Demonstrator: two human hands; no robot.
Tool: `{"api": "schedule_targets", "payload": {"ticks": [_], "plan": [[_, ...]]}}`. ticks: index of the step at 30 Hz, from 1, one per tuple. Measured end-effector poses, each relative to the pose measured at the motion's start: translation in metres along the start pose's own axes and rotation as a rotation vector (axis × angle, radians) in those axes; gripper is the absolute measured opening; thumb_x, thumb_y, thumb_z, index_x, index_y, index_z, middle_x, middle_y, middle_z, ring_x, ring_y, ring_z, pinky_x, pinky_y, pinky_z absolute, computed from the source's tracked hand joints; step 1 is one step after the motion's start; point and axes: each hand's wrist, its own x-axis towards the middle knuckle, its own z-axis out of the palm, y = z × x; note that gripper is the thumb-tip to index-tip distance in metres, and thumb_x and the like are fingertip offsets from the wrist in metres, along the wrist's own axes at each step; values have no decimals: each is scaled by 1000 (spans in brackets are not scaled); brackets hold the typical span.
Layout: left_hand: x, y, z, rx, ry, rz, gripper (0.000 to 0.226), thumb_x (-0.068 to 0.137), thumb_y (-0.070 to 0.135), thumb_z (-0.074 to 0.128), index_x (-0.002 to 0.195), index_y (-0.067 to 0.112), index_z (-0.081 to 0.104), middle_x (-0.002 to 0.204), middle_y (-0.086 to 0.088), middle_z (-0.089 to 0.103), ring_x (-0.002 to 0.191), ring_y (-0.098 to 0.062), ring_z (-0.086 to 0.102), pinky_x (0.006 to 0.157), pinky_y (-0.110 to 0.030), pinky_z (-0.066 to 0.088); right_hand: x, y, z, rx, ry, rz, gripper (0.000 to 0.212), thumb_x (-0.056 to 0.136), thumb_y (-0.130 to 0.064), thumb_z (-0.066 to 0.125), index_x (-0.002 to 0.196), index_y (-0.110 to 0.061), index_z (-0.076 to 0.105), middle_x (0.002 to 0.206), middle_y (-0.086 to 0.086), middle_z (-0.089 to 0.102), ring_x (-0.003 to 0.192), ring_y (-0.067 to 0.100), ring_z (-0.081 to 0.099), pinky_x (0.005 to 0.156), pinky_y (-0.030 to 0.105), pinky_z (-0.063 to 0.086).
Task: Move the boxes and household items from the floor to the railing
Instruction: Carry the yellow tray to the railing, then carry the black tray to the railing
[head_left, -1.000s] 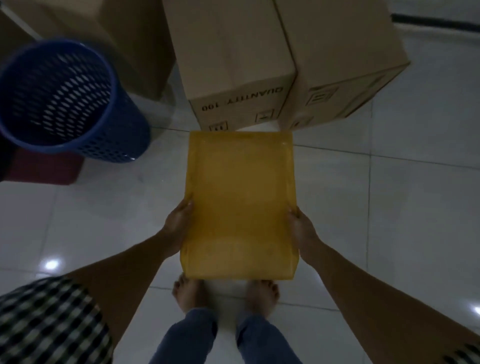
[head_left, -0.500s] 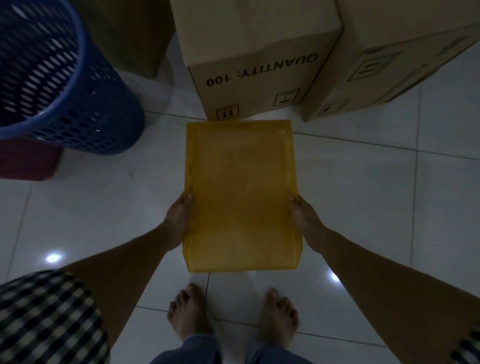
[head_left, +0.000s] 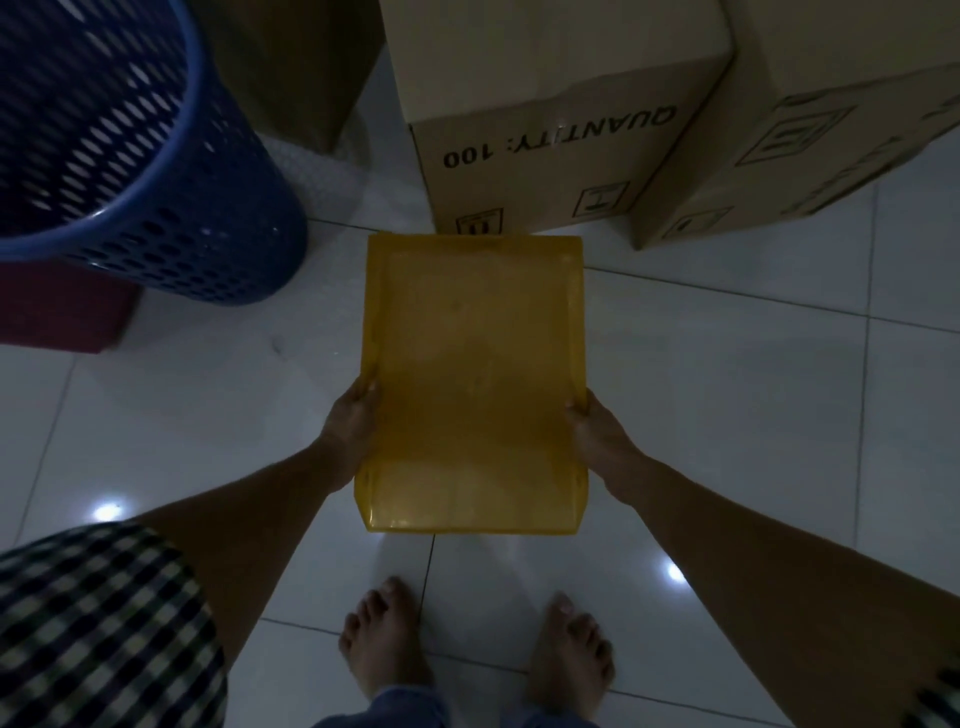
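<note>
The tray (head_left: 472, 384), a yellow translucent rectangular item, is being held in front of the person, above the floor (head_left: 727, 389). Its long axis is running near to far. Its far edge is lying, in this view, against the bottom edge of the printed box (head_left: 545, 104).

Left hand (head_left: 350, 426): it is gripping the left rim of the tray, towards the near end. Its fingers (head_left: 362, 391) are curling round the rim, with the thumb on top. The parts under the tray are hidden.

Right hand (head_left: 597, 436): it is gripping the right rim directly opposite. Its fingers (head_left: 577, 411) are closing on the rim in the same manner.

Both forearms are reaching forward and down. A checked sleeve (head_left: 93, 623) is showing at the near left.

Surroundings:
- The printed box is standing on the floor at far centre, marked "QUANTITY: 100".
- A second box (head_left: 831, 104) is standing just beside it on the right.
- A third box (head_left: 291, 62) is standing at the far left of centre.
- A blue perforated basket (head_left: 208, 244) is standing at the far left, beside a dark red item (head_left: 57, 306).
- Two bare feet (head_left: 379, 639) are standing on the tiles, nearer than the tray.
</note>
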Motion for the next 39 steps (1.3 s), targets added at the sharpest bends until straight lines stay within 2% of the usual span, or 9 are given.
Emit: {"api": "schedule_targets", "payload": {"ticks": [3, 5, 10, 14, 16, 19, 28, 34, 39], "plan": [[5, -1, -18, 123, 67, -6, 44, 107, 39, 35, 147, 24, 42, 128, -2, 61, 122, -33, 56, 99, -57, 47, 0, -4, 15, -53, -50, -21, 52, 108, -42, 35, 157, -31, 26, 155, 3, 43, 139, 31, 44, 114, 50, 38], [5, -3, -25, 221, 119, -27, 44, 108, 35, 35, 150, 22, 39, 134, -5, 56, 124, -32, 53, 105, -58, 42, 1, -9, 20, -79, -75, -37, 55, 106, -46, 38, 158, -33, 24, 155, 2, 44, 138, 30, 46, 114, 51, 39], [-7, 13, -31, 497, 165, -37, 53, 102, 32, 49, 152, 21, 34, 141, -9, 53, 122, -34, 55, 103, -52, 47, -11, -27, 22, -274, -43, -44, 71, 100, -49, 53, 158, -25, 21, 149, 4, 49, 128, 31, 54, 106, 46, 46], [-75, 38, -20, 567, 108, -17, 66, 96, 41, 56, 152, 20, 30, 143, -10, 51, 121, -32, 54, 97, -35, 45, -70, -53, 19, -370, 15, -76, 79, 95, -48, 59, 158, -21, 19, 145, 9, 51, 124, 32, 56, 101, 45, 49], [-126, 53, -17, 629, 123, -20, 68, 100, 37, 54, 156, 16, 22, 149, -12, 45, 127, -32, 51, 94, -31, 42, -116, -74, 11, -427, 23, -112, 86, 93, -49, 61, 160, -22, 13, 150, 10, 45, 129, 33, 51, 104, 46, 47], [-214, 79, -20, 734, 164, -11, 76, 99, 37, 55, 159, 18, 11, 148, -16, 46, 122, -33, 56, 97, -37, 49, -207, -109, -4, -496, 35, -205, 90, 94, -49, 61, 161, -22, 8, 158, 9, 32, 141, 31, 39, 112, 45, 38], [-484, 146, -49, 813, 442, 64, 80, 95, 44, 56, 158, 25, 11, 155, -13, 35, 134, -35, 44, 106, -52, 42, -470, -192, -40, -715, -3, -533, 91, 95, -53, 57, 161, -22, 3, 165, 5, 18, 149, 27, 23, 118, 48, 29], [-585, 158, -79, 829, 627, 55, 78, 97, 46, 50, 159, 27, 8, 162, -11, 23, 141, -36, 35, 111, -55, 35, -554, -236, -22, -845, -17, -731, 90, 94, -56, 54, 161, -21, 4, 167, 4, 15, 152, 25, 15, 120, 48, 23], [-650, 139, -125, 706, 788, -12, 77, 98, 47, 49, 159, 27, 6, 163, -11, 19, 144, -36, 30, 114, -55, 30, -607, -274, 30, -972, -103, -899, 90, 95, -60, 51, 161, -23, 0, 169, 5, 8, 154, 28, 9, 122, 52, 20]]}}
